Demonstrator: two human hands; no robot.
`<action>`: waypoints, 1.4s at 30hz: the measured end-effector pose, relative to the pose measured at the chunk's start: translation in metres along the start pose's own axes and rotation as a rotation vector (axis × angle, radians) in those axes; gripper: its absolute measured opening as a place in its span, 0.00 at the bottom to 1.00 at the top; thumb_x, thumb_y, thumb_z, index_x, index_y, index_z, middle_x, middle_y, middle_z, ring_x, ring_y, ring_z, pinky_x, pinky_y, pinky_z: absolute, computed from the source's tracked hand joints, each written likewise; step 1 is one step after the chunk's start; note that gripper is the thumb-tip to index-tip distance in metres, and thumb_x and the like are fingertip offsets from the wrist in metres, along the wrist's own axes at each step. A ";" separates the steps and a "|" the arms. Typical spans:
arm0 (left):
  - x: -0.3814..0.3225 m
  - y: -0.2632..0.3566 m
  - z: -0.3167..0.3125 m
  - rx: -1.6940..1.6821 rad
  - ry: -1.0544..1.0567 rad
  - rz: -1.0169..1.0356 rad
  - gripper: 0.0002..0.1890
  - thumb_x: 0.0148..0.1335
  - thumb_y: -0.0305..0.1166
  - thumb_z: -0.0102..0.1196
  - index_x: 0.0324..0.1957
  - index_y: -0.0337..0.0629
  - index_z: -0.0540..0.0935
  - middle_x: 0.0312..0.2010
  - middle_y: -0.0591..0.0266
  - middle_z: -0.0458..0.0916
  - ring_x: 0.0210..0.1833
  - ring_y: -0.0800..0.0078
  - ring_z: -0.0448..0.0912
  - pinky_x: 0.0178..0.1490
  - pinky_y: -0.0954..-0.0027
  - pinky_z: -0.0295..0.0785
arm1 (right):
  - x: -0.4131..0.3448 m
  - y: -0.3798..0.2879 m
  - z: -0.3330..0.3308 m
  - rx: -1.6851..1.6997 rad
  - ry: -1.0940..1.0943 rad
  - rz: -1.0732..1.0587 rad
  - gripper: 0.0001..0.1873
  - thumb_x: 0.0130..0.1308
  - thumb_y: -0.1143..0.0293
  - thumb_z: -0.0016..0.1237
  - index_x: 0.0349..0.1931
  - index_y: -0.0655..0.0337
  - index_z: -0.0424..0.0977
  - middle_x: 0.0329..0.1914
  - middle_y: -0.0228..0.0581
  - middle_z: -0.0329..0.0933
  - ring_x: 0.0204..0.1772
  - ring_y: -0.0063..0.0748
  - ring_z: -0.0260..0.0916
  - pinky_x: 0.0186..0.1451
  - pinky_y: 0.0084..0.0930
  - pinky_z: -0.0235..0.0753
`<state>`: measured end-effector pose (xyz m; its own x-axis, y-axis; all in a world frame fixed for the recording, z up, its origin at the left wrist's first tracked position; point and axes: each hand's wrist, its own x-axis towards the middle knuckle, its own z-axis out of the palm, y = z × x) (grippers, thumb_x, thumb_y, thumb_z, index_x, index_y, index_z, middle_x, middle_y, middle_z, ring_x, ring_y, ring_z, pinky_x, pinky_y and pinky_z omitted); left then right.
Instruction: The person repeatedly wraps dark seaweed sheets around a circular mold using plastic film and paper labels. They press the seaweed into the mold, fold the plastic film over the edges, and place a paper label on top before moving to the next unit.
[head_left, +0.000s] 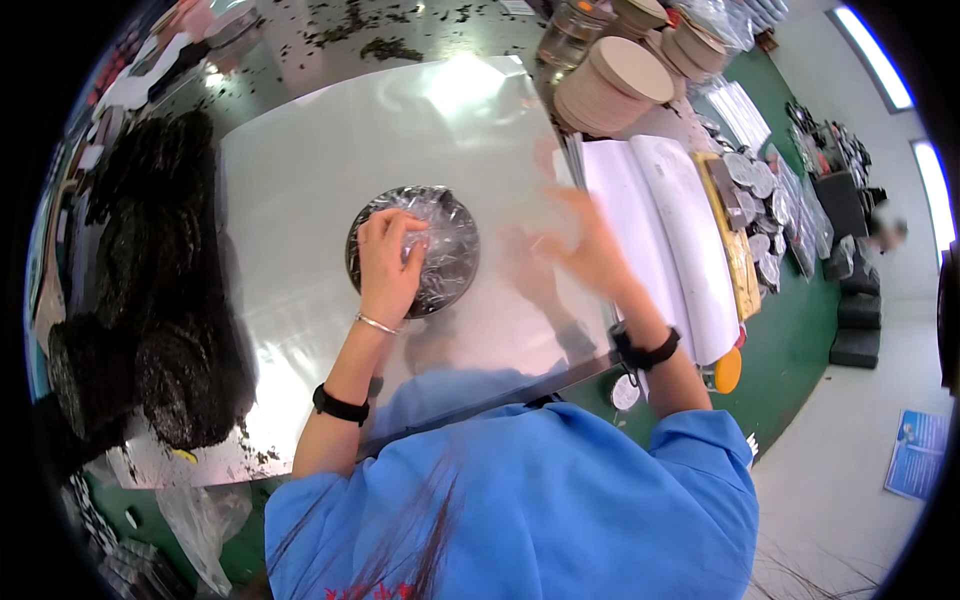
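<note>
A round, dark dish or disc (459, 281) lies on a shiny metal sheet in front of me. Crinkled clear plastic film (447, 219) covers its top. My left hand (390, 255) rests on the film with curled fingers, and the thumb and fingertips are gathered on it over the disc's middle. What lies under the palm is hidden. My right hand (581, 232), blurred, is raised over the right part of the metal sheet (315, 165). Its fingers are spread and it holds nothing.
Stacks of dark, leafy-looking material (161, 255) line the left side. White paper sheets (675, 247) lie at right, beside a yellow board (731, 240) and several wrapped round pieces (759, 176). Stacked pale discs (611, 86) and a clear jar (571, 34) stand behind. Dark scraps (390, 49) litter the far table.
</note>
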<state>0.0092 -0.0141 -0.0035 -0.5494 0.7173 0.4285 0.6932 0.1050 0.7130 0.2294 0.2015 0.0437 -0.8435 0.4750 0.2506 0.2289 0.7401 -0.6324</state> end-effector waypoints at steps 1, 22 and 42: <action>-0.001 0.002 0.000 0.003 -0.003 -0.019 0.12 0.60 0.23 0.63 0.45 0.45 0.81 0.51 0.59 0.77 0.58 0.53 0.71 0.64 0.54 0.65 | 0.007 0.036 -0.025 -0.139 0.157 0.051 0.29 0.62 0.60 0.66 0.61 0.62 0.75 0.63 0.49 0.76 0.68 0.55 0.68 0.72 0.44 0.67; -0.001 0.006 0.003 0.025 -0.003 -0.010 0.09 0.64 0.26 0.61 0.46 0.43 0.81 0.52 0.57 0.76 0.58 0.53 0.70 0.65 0.55 0.65 | 0.000 0.232 -0.097 -0.755 0.572 0.147 0.10 0.60 0.64 0.66 0.36 0.60 0.85 0.38 0.38 0.79 0.50 0.43 0.76 0.53 0.37 0.76; -0.003 0.002 0.009 -0.002 0.033 -0.032 0.11 0.60 0.24 0.63 0.44 0.47 0.81 0.51 0.58 0.75 0.58 0.51 0.71 0.63 0.53 0.67 | 0.019 0.167 -0.078 -0.812 0.201 0.024 0.09 0.72 0.67 0.54 0.36 0.62 0.73 0.36 0.46 0.75 0.38 0.54 0.75 0.42 0.46 0.75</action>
<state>0.0164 -0.0104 -0.0083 -0.5861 0.6907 0.4237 0.6744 0.1259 0.7276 0.2895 0.3708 -0.0002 -0.7488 0.5138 0.4186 0.5894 0.8051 0.0662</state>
